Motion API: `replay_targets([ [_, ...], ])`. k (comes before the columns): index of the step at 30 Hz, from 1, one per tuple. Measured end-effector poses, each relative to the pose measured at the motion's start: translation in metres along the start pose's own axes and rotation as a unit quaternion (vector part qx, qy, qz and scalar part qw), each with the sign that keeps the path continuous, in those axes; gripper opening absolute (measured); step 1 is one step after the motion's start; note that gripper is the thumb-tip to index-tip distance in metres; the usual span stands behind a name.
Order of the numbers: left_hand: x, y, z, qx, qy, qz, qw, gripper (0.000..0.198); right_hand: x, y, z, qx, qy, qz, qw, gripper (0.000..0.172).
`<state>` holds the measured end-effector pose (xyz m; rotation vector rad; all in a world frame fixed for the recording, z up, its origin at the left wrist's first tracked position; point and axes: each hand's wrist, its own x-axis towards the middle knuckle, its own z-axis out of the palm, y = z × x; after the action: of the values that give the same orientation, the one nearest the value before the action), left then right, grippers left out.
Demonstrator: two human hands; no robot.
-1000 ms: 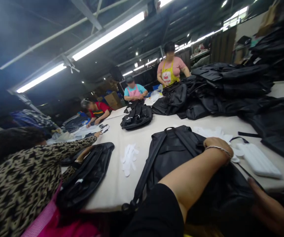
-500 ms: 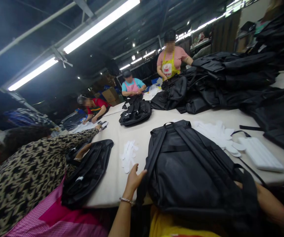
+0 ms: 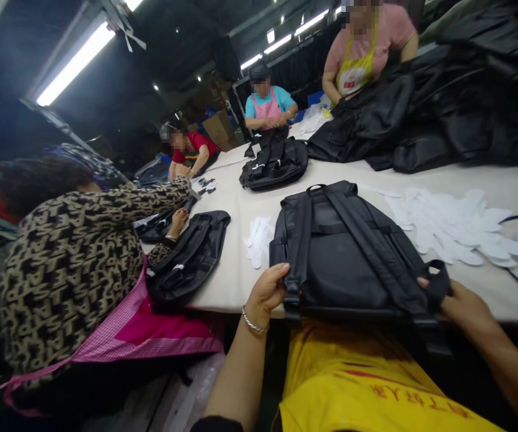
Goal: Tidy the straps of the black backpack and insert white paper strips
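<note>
A black backpack [image 3: 353, 264] lies in front of me at the table's near edge, its back panel and shoulder straps facing up. At its lower left corner, my left hand [image 3: 268, 291] is closed on the bag's edge beside a strap, thumb on top. My right hand [image 3: 463, 303] grips the opposite lower corner by a looped strap; some of its fingers are hidden behind the webbing. Two strap ends with buckles hang over the table edge. White cut pieces [image 3: 258, 240] lie just left of the bag, and a larger spread of white pieces [image 3: 452, 225] lies to its right.
Close on my left, a co-worker in a patterned top [image 3: 74, 258] leans over another black backpack [image 3: 191, 258]. A further black bag [image 3: 277, 162] sits mid-table. Black bags are heaped [image 3: 457, 114] at the back right. Several other people work along the pale table [image 3: 223, 186].
My left hand has gone from open beside the strap to gripping the bag's corner. The backpack's lower edge now shows more plainly, and my view has tilted down.
</note>
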<state>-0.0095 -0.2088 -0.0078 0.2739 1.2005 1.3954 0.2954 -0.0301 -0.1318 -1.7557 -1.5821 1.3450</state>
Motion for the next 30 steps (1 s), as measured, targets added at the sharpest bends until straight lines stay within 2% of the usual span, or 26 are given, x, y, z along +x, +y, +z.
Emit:
replay_targets([
  [2, 0.0, -0.004, 0.014, -0.015, -0.053, 0.003, 0.999, 0.022, 0.002, 0.0, -0.021, -0.155, 0.025, -0.056, 0.986, 0.021],
  [3, 0.001, -0.004, 0.022, -0.009, -0.074, 0.006, 0.997, 0.021, -0.002, -0.005, -0.032, -0.214, 0.067, -0.105, 0.969, 0.023],
  [4, 0.002, -0.003, 0.031, -0.003, -0.089, 0.005, 0.996, 0.022, -0.01, -0.013, -0.039, -0.24, 0.117, -0.157, 0.951, 0.027],
  [6, 0.005, 0.004, 0.049, 0.022, -0.11, 0.018, 0.994, 0.024, -0.033, -0.039, -0.044, -0.181, 0.182, -0.228, 0.939, 0.033],
  [7, 0.008, 0.009, 0.059, 0.039, -0.114, 0.033, 0.992, 0.026, -0.047, -0.056, -0.04, -0.116, 0.122, -0.222, 0.96, 0.034],
  [8, 0.011, 0.013, 0.068, 0.056, -0.114, 0.052, 0.991, 0.027, -0.06, -0.074, -0.031, -0.026, 0.019, -0.19, 0.981, 0.033],
  [9, 0.016, 0.017, 0.078, 0.074, -0.112, 0.072, 0.988, 0.027, -0.072, -0.091, -0.019, 0.067, -0.107, -0.159, 0.979, 0.037],
  [10, 0.021, 0.02, 0.086, 0.095, -0.111, 0.09, 0.985, 0.028, -0.081, -0.107, -0.006, 0.138, -0.212, -0.136, 0.958, 0.04],
  [11, 0.027, 0.022, 0.094, 0.119, -0.113, 0.106, 0.981, 0.027, -0.088, -0.121, 0.008, 0.191, -0.261, -0.115, 0.939, 0.042],
  [13, 0.039, 0.024, 0.105, 0.176, -0.127, 0.138, 0.966, 0.026, -0.093, -0.143, 0.032, 0.264, -0.293, -0.069, 0.916, 0.04],
  [14, 0.044, 0.025, 0.107, 0.206, -0.131, 0.161, 0.956, 0.025, -0.092, -0.152, 0.04, 0.295, -0.29, -0.048, 0.909, 0.036],
  [16, 0.049, 0.027, 0.105, 0.254, -0.119, 0.224, 0.933, 0.025, -0.086, -0.163, 0.047, 0.366, -0.275, -0.013, 0.889, 0.024],
  [19, 0.041, 0.029, 0.088, 0.301, -0.081, 0.312, 0.897, 0.025, -0.075, -0.172, 0.045, 0.47, -0.249, 0.026, 0.847, 0.012],
  [21, 0.027, 0.022, 0.075, 0.329, -0.026, 0.359, 0.873, 0.022, -0.07, -0.175, 0.043, 0.511, -0.241, 0.045, 0.824, 0.008],
  [23, 0.012, 0.008, 0.066, 0.36, 0.059, 0.398, 0.842, 0.019, -0.068, -0.175, 0.045, 0.533, -0.231, 0.069, 0.811, 0.003],
  [24, 0.006, -0.001, 0.064, 0.378, 0.09, 0.407, 0.827, 0.019, -0.068, -0.175, 0.048, 0.538, -0.227, 0.084, 0.807, 0.004],
  [26, -0.002, -0.019, 0.064, 0.419, 0.103, 0.393, 0.812, 0.02, -0.069, -0.174, 0.054, 0.534, -0.229, 0.11, 0.807, 0.008],
  [30, 0.001, -0.039, 0.065, 0.438, 0.08, 0.333, 0.831, 0.023, -0.073, -0.172, 0.068, 0.477, -0.258, 0.119, 0.831, 0.007],
])
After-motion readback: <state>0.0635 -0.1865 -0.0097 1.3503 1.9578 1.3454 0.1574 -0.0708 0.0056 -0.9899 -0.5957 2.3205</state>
